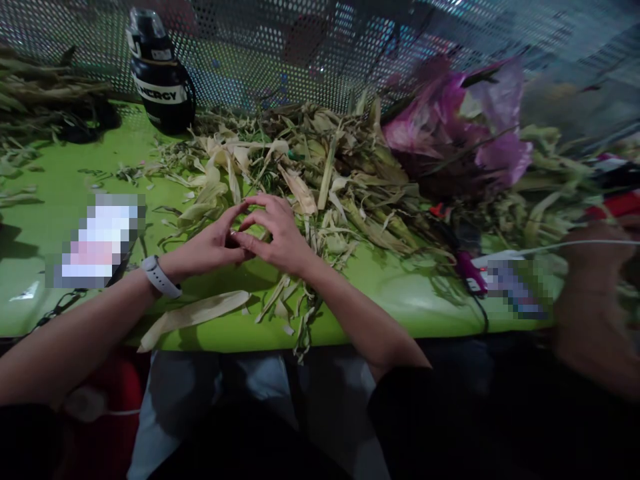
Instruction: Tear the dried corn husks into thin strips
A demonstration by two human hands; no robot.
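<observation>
My left hand (213, 241) and my right hand (275, 233) meet over the green table (60, 193), fingertips pressed together in a pinch on something small that I cannot make out. A white watch (160, 275) sits on my left wrist. Just beyond my fingers lies a large heap of pale corn husks and green leaves (320, 173). A long loose husk (193, 317) lies near the table's front edge, below my left wrist.
A black bottle (163, 80) stands at the back left against a perforated metal screen. Pink-purple plastic bags (450, 127) lie at the back right. A pink-handled tool (467, 270) and a white cable lie right of the heap. Another person's arm (595, 293) reaches in at the right.
</observation>
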